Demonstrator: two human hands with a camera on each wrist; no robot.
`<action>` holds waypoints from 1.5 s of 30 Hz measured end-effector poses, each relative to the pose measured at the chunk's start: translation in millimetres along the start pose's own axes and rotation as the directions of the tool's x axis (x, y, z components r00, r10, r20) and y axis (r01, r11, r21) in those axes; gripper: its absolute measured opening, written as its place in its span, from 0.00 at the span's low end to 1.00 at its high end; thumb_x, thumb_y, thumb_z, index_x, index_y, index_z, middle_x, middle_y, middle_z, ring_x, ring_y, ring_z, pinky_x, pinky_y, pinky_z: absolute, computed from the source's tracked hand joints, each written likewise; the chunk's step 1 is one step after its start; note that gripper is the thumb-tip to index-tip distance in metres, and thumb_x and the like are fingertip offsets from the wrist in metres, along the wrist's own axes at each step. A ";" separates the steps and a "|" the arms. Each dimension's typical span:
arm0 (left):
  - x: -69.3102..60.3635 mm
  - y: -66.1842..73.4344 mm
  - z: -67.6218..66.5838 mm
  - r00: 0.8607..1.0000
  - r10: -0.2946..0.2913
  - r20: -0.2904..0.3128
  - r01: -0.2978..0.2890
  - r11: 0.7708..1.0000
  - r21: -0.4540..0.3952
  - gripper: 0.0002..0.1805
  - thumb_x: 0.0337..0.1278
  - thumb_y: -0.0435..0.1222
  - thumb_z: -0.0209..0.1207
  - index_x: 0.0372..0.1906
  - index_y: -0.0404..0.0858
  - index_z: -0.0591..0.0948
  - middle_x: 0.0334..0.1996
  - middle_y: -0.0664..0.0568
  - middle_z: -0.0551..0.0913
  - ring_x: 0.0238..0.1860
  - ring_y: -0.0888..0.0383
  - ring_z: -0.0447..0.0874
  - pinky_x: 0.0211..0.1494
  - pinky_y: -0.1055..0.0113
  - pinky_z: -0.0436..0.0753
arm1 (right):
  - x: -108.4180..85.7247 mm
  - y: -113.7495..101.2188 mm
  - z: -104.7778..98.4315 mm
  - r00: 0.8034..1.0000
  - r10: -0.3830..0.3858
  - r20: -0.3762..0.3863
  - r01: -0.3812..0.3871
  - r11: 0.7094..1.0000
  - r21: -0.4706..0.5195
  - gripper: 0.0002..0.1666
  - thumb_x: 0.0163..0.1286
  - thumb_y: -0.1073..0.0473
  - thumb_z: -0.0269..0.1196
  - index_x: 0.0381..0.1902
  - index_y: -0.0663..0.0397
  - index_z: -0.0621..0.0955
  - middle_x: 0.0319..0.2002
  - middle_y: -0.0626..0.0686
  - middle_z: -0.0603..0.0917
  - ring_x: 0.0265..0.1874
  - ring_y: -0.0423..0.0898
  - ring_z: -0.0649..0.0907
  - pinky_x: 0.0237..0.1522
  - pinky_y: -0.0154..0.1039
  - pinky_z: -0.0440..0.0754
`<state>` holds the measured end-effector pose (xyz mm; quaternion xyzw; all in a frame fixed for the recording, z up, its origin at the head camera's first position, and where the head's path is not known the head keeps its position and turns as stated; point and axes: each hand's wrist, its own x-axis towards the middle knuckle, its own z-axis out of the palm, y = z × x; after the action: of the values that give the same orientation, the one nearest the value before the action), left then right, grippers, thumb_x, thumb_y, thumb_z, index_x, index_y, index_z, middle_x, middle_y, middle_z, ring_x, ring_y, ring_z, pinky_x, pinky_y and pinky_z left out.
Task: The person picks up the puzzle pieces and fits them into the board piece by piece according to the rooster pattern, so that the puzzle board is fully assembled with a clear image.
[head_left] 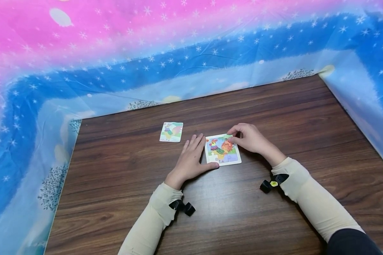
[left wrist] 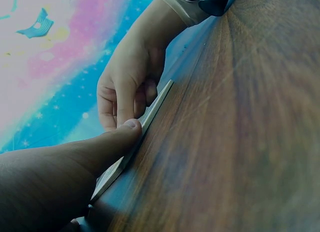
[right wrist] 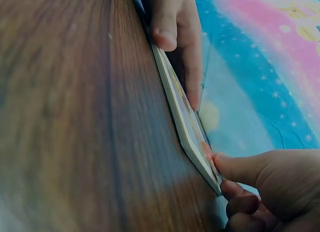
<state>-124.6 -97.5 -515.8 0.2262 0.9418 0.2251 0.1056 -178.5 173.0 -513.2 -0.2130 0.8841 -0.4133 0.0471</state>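
Note:
A square jigsaw puzzle with a colourful rooster picture and a pale border lies flat on the wooden table. Along its left side stretch the straight fingers of my left hand, and the thumb touches the front edge. My right hand is at the far right corner of the puzzle, pinching a small puzzle piece between thumb and index finger. Much of that piece is hidden by the fingertips. From the right wrist view, the puzzle's thick edge shows, with the right thumb at its near corner.
To the left and farther back lies a square picture card with a paler rooster print. A pink and blue snowflake cloth rises behind the table and along its sides. Both wrists carry black straps with small devices.

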 end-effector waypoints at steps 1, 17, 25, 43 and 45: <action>0.0 -0.2 0.1 1.000 0.000 -0.001 0.000 1.000 0.000 0.62 0.62 0.66 0.66 0.86 0.38 0.49 0.86 0.44 0.48 0.86 0.48 0.36 0.86 0.52 0.37 | -0.2 -0.7 0.7 1.000 -0.007 -0.001 0.007 1.000 -0.011 0.09 0.71 0.64 0.72 0.48 0.60 0.90 0.39 0.54 0.86 0.30 0.46 0.79 0.34 0.42 0.77; -3.4 -1.0 2.9 1.000 -0.001 -0.007 0.001 1.000 -0.005 0.62 0.62 0.66 0.65 0.86 0.38 0.50 0.86 0.44 0.49 0.86 0.48 0.36 0.86 0.53 0.38 | -3.3 11.3 -44.4 0.994 -0.107 0.004 0.106 0.983 -0.151 0.12 0.74 0.63 0.69 0.52 0.60 0.89 0.46 0.58 0.87 0.44 0.54 0.84 0.49 0.54 0.79; -3.6 -0.6 5.2 1.000 0.009 -0.013 -0.009 1.000 0.007 0.62 0.62 0.66 0.66 0.86 0.38 0.50 0.86 0.44 0.49 0.86 0.48 0.37 0.86 0.52 0.38 | -14.7 15.6 -66.2 0.975 0.037 0.219 0.021 0.966 -0.258 0.22 0.69 0.61 0.74 0.56 0.66 0.86 0.48 0.60 0.84 0.43 0.53 0.80 0.46 0.53 0.80; -0.4 -1.0 0.1 1.000 0.008 0.000 -0.008 1.000 -0.005 0.61 0.63 0.66 0.65 0.86 0.38 0.49 0.86 0.44 0.48 0.86 0.48 0.36 0.86 0.53 0.36 | -3.7 -23.8 -13.1 0.955 -0.186 0.232 0.123 0.958 0.260 0.12 0.75 0.67 0.67 0.53 0.62 0.88 0.39 0.53 0.89 0.24 0.44 0.80 0.29 0.37 0.81; -0.2 -1.9 0.2 1.000 0.011 0.000 -0.011 1.000 -0.004 0.61 0.63 0.66 0.64 0.86 0.38 0.49 0.86 0.44 0.48 0.86 0.49 0.35 0.86 0.53 0.36 | -2.7 -32.0 -2.5 0.938 -0.216 0.270 0.152 0.959 0.239 0.14 0.77 0.65 0.65 0.57 0.63 0.88 0.40 0.52 0.89 0.28 0.41 0.78 0.33 0.36 0.78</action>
<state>-125.1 -99.1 -516.8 0.2310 0.9402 0.2275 0.1047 -165.9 157.7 -487.8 -0.3479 0.7935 -0.4725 0.1614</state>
